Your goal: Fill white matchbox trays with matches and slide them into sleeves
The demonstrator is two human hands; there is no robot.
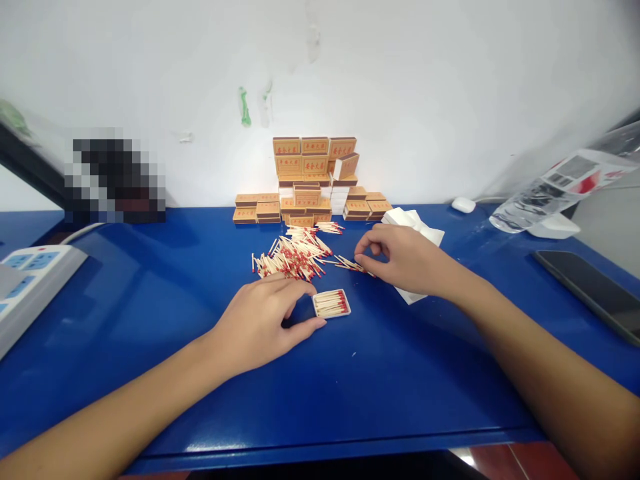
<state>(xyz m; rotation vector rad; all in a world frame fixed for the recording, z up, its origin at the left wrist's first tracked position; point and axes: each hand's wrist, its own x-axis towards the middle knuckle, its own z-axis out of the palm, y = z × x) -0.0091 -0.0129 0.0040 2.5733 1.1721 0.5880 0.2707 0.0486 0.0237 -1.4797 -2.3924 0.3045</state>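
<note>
A small white matchbox tray (332,304), filled with a layer of red-tipped matches, lies flat on the blue table. My left hand (265,320) holds its left end between thumb and fingers. To the right, the thumb and index finger of my right hand (400,257) come together at a few loose matches (346,263) on the tabletop; the fingertips partly cover them. A large loose pile of matches (293,257) spreads behind the tray, partly hidden by my left hand. A smaller group of matches (330,227) lies farther back.
Stacked matchboxes (315,165) stand against the white wall. Folded white paper (413,295) lies under my right hand. A phone (593,287), a clear bottle (555,190) and a white earbud case (463,205) are at right. A power strip (45,283) sits at left.
</note>
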